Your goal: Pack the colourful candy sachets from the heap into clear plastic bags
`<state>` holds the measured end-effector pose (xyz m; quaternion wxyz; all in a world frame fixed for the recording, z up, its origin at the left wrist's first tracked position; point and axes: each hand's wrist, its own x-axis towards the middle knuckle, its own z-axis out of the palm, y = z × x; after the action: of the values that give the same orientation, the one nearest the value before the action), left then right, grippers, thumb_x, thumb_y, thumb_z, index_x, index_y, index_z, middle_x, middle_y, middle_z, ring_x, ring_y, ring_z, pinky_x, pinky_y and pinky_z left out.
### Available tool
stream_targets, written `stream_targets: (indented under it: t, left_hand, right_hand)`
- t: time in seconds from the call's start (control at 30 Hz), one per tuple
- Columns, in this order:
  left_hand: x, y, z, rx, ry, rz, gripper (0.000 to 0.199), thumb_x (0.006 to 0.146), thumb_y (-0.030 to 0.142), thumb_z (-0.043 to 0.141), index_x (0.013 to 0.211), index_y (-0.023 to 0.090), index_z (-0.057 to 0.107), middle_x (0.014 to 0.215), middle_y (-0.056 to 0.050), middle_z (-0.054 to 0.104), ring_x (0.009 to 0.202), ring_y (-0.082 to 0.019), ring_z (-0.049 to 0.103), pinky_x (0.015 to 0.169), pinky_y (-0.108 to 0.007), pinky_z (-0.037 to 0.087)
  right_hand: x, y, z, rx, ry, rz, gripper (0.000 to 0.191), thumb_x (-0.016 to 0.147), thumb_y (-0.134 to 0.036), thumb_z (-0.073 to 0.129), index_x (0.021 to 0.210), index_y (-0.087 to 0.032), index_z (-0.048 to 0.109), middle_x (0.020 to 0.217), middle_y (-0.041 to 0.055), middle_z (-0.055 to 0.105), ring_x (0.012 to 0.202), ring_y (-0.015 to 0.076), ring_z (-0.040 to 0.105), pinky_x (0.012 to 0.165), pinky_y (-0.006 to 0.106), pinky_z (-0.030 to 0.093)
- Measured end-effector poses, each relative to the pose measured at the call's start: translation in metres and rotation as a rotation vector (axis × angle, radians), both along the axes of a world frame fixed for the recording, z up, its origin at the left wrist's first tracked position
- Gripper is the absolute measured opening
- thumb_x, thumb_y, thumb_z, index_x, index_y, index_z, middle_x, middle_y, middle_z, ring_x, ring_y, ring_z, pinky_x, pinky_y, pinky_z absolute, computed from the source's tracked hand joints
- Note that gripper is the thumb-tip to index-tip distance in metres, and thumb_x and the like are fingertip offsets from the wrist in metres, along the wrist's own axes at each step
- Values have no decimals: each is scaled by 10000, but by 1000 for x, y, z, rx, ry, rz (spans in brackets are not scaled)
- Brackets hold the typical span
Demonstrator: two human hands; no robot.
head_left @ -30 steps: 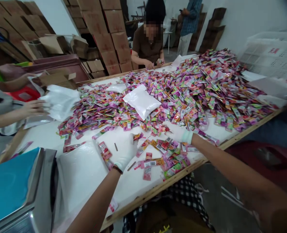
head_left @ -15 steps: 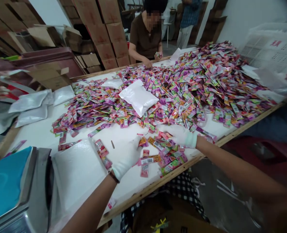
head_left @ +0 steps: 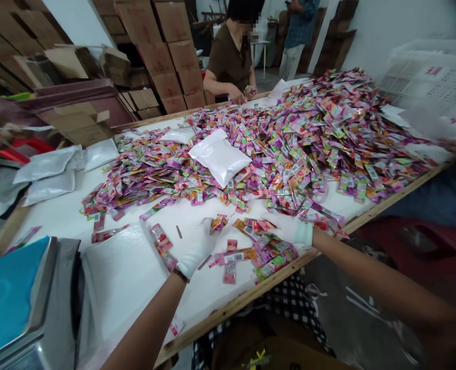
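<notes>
My left hand (head_left: 197,240), in a white glove, is closed on a few small candy packets (head_left: 219,223) above the white tabletop. My right hand (head_left: 286,227), gloved too, is low over a small group of loose packets (head_left: 276,254) near the table's front edge. A red packet (head_left: 262,226) lies at its fingertips; blur and the white background hide how those fingers are bent. Between my hands several packets lie flat, among them an orange and pink one (head_left: 238,256). Beyond them spreads a large heap of colourful packets (head_left: 305,133), with a filled white bag (head_left: 220,156) on top.
At left stand a scale with a blue top (head_left: 14,293) and a stack of flat white bags (head_left: 126,272). Filled bags (head_left: 51,164) lie farther back by an open carton (head_left: 79,123). A co-worker (head_left: 230,61) handles packets opposite. A white crate (head_left: 428,77) stands right.
My left hand has drawn slightly back to the left, carrying its packets away from the loose ones. My right hand has shifted slightly down. The co-worker opposite has leaned and turned.
</notes>
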<state>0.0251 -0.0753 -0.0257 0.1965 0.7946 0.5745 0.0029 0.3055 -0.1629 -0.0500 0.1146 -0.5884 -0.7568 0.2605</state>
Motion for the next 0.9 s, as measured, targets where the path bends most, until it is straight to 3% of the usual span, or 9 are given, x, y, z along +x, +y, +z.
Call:
stream_targets:
  t: [0.13, 0.27, 0.33, 0.47, 0.53, 0.63, 0.73, 0.83, 0.9]
  left_hand:
    - [-2, -19, 13, -12, -79, -22, 259, 889, 363, 519, 1082, 205, 591, 921, -57, 702, 851, -209, 637, 787, -314, 452]
    - [10, -39, 28, -19, -139, -91, 228, 827, 326, 584, 1022, 212, 620, 861, -46, 695, 785, -197, 622, 757, -311, 457]
    - [17, -46, 29, -178, -299, -44, 187, 812, 313, 589, 953, 200, 635, 826, -37, 696, 746, -187, 621, 727, -306, 476]
    - [17, -54, 17, -744, -947, 227, 226, 804, 315, 599, 969, 162, 625, 850, -63, 720, 704, -181, 651, 685, -322, 537]
    - [13, -59, 10, -953, -1203, 333, 302, 778, 316, 668, 1021, 144, 623, 918, -99, 730, 712, -185, 673, 688, -331, 558]
    - [8, -65, 3, -1085, -1337, 400, 370, 726, 295, 761, 1023, 106, 646, 976, -143, 730, 757, -202, 699, 736, -336, 577]
    - [6, -67, -2, -1102, -1358, 390, 331, 722, 295, 777, 963, 100, 659, 915, -125, 728, 758, -197, 699, 750, -322, 573]
    - [5, -63, -3, -1009, -1359, 355, 327, 700, 293, 789, 940, 120, 649, 781, -56, 695, 667, -152, 656, 655, -265, 538]
    - [1, -57, -1, -899, -1289, 339, 395, 679, 295, 788, 1002, 122, 640, 720, -23, 665, 594, -121, 603, 573, -229, 486]
  right_hand:
    - [5, 1, -4, 23, 33, -23, 224, 900, -244, 521, 1091, -151, 595, 1038, 104, 654, 916, 215, 589, 847, 316, 450]
    - [2, 4, -1, 20, 77, -60, 189, 887, -264, 513, 1018, -159, 598, 981, 100, 653, 903, 225, 583, 865, 349, 459]
    - [-1, 5, 5, 6, 176, -105, 208, 879, -320, 518, 972, -149, 592, 969, 105, 650, 881, 231, 582, 847, 370, 472]
    - [-3, 2, 16, -227, 611, -176, 304, 881, -446, 507, 946, -157, 575, 880, 77, 671, 743, 200, 605, 716, 346, 513]
    - [-2, 0, 18, -295, 726, -196, 347, 873, -488, 519, 977, -162, 575, 859, 68, 675, 714, 194, 611, 677, 335, 516]
    - [2, 0, 14, -124, 571, -210, 381, 867, -493, 548, 1032, -152, 588, 978, 87, 670, 864, 218, 611, 786, 351, 506]
    - [3, 0, 5, -55, 294, -91, 426, 881, -511, 547, 1070, -133, 600, 1030, 105, 659, 915, 234, 590, 815, 348, 476]
    - [-3, -1, -5, -36, -6, 86, 466, 818, -439, 662, 1184, -156, 605, 1109, 108, 655, 965, 254, 592, 841, 349, 441]
    - [-8, -3, -8, -1, -223, 192, 386, 806, -308, 658, 1166, -170, 631, 1109, 113, 657, 1005, 268, 589, 879, 370, 405]
